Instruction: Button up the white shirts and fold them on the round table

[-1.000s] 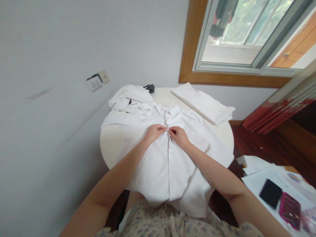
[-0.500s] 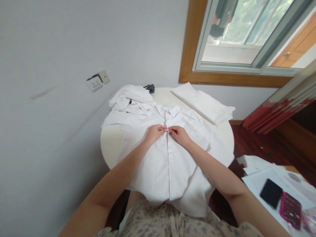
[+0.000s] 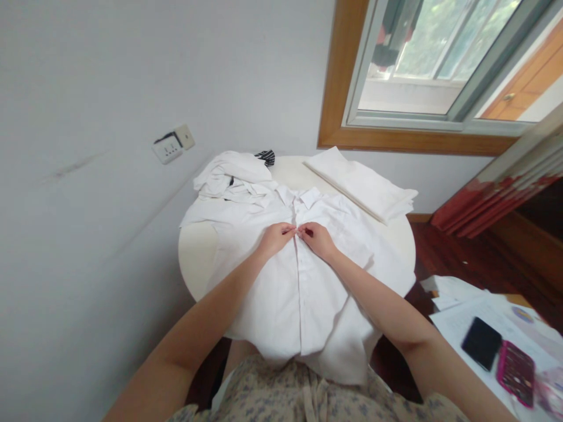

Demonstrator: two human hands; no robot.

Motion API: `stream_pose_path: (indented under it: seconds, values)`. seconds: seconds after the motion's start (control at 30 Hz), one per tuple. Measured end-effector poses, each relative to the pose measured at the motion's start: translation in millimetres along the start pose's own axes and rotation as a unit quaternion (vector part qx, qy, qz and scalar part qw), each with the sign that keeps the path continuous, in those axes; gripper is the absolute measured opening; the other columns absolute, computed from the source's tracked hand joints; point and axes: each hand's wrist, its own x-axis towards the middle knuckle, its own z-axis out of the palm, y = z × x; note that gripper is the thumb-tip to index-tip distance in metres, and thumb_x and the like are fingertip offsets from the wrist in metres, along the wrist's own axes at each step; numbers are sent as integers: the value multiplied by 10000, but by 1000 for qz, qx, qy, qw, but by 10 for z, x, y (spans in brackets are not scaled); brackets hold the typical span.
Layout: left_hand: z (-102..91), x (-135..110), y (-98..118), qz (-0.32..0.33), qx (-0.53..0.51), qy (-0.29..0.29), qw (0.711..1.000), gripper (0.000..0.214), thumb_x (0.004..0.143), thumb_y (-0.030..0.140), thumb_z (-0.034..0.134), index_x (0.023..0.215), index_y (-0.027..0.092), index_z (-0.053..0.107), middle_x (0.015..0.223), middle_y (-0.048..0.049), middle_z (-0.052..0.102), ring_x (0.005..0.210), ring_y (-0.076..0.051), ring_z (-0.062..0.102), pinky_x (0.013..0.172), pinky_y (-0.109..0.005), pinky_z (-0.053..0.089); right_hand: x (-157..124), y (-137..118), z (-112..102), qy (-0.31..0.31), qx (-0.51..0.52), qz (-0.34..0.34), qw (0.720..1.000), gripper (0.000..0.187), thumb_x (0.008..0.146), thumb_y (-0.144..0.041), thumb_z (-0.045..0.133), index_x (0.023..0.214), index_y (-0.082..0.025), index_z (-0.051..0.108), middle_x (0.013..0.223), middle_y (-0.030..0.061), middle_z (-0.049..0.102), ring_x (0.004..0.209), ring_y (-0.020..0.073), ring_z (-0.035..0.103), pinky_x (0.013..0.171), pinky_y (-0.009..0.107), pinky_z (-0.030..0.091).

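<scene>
A white collared shirt [image 3: 285, 293] lies front up on a round cream table [image 3: 196, 258], its hem hanging over the near edge. My left hand [image 3: 275, 238] and my right hand [image 3: 315, 239] meet at the shirt's front placket, a little below the collar [image 3: 303, 197]. Both hands pinch the placket edges with fingers closed, fingertips almost touching. What sits between the fingertips is too small to make out.
A crumpled pile of white clothes [image 3: 233, 173] lies at the table's far left, a folded white stack [image 3: 363, 184] at the far right. A wall socket [image 3: 172, 143] is on the left wall. Two phones [image 3: 499, 351] rest on papers to my right.
Both hands stay at the placket; the fingertips have closed together slightly and the view has shifted a touch.
</scene>
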Motion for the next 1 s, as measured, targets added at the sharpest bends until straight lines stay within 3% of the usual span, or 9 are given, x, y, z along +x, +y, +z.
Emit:
stream_pose_path:
  seconds: [0.47,0.83,1.0]
  values:
    - [55,-38,31,1,76,51,996,135,742,242,599,845,176,658,831,-48,717,765,-163,663,700,-248,489,-2,-32,1,-6,-43,-28,999,146,789,-137,524,841,-181,653,781,26,623,728,145,522,707,252,392]
    - [77,-11,-29,-7,6,80,997,132,723,231,607,828,157,641,820,-54,710,762,-156,662,714,-251,498,3,-5,-29,-10,20,-16,1000,175,849,-240,479,892,-178,636,800,18,627,708,126,530,686,232,396]
    - [97,25,-76,2,-40,68,997,225,723,187,591,938,141,639,867,-61,707,791,-149,657,764,-263,502,20,-17,-15,-12,17,19,1000,196,878,-284,448,831,-173,603,706,2,618,637,120,523,633,223,378]
